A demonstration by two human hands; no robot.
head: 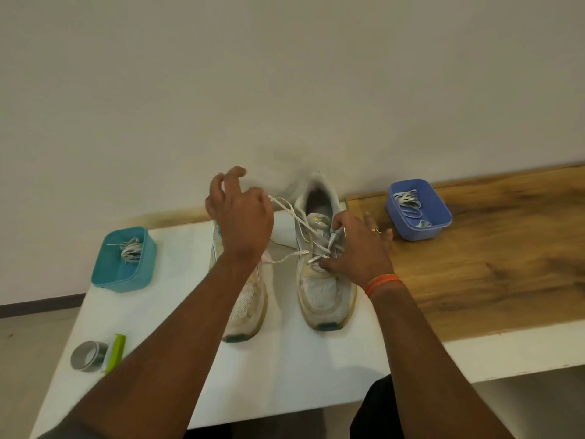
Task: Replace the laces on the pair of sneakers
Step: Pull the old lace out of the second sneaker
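Two worn white sneakers stand toes toward me on the white table top [285, 359]. The left sneaker [245, 312] is partly hidden under my left forearm. The right sneaker [321, 289] has a white lace [296, 213] threaded through its lower eyelets. My left hand [240, 217] is raised above the left shoe and pinches one end of that lace, pulled taut up to the left. My right hand [357, 248] rests on the right shoe's side, its fingers pinching the lace at the eyelets.
A teal box [104, 274] holding a bundled lace sits at the left. A blue box [440, 223] with laces stands on the wooden surface [490, 258] at the right. A roll of grey tape [87, 356] and a green tool [115, 351] lie near the front left.
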